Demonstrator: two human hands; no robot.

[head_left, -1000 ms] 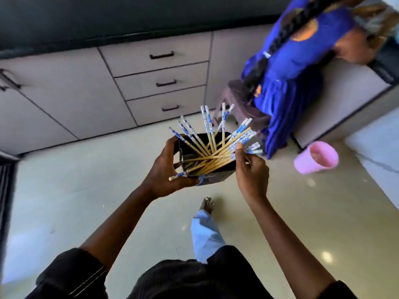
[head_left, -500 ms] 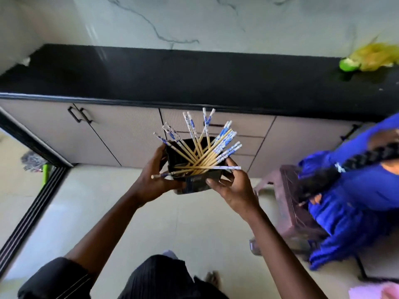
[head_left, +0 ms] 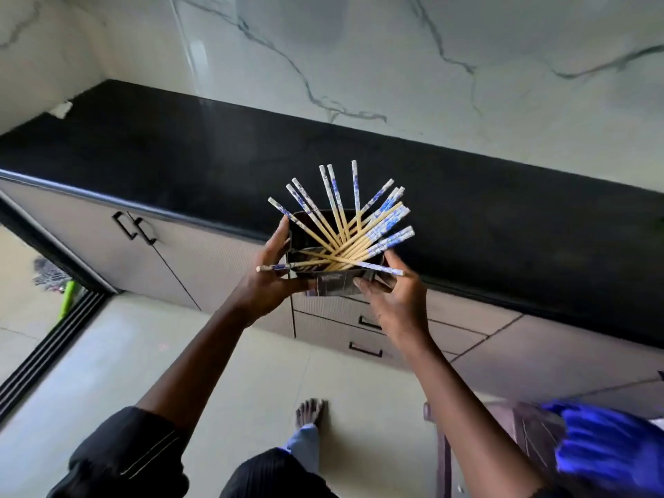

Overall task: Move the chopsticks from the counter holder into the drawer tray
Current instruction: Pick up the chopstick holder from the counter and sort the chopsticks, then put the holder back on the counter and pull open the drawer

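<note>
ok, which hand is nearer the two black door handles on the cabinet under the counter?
Left. The left hand grips the holder on its left side, to the right of the door handles. The right hand grips the holder's opposite side, farther right.

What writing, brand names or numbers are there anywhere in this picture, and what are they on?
Nothing here can be read as text.
holder: a pale printed patch on its front wall, too blurred to read.
chopsticks: a blue and white pattern on the ends, with no letters I can make out.
counter and drawers: no labels or signs visible.
</note>
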